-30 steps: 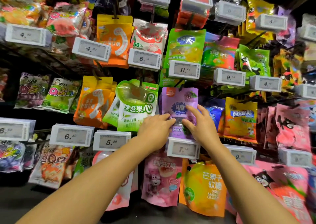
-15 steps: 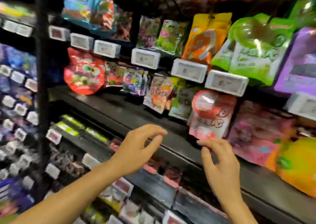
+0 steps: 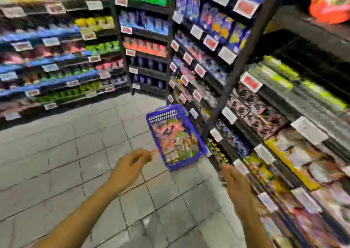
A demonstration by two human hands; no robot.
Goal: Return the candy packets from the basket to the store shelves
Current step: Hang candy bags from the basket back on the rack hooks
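A blue plastic basket [image 3: 151, 121] stands on the tiled floor beside the shelf unit, filled with several colourful candy packets [image 3: 175, 140]. My left hand [image 3: 131, 165] hovers just left of the basket's near corner, fingers loosely curled, holding nothing. My right hand [image 3: 235, 186] hangs in the air to the right of the basket, close to the lower shelves [image 3: 284, 153], fingers relaxed and empty. The frame is motion-blurred.
Shelves with snack packets and price tags [image 3: 251, 81] line the right side. More stocked shelves [image 3: 56, 58] run along the far left and back. Grey tiled floor [image 3: 66, 162] lies between them. A black upright post [image 3: 240, 62] stands just behind the basket.
My view has swung down and left from the hanging packets to the floor and basket. Both hands have left the purple packet on the peg and dropped low, empty.
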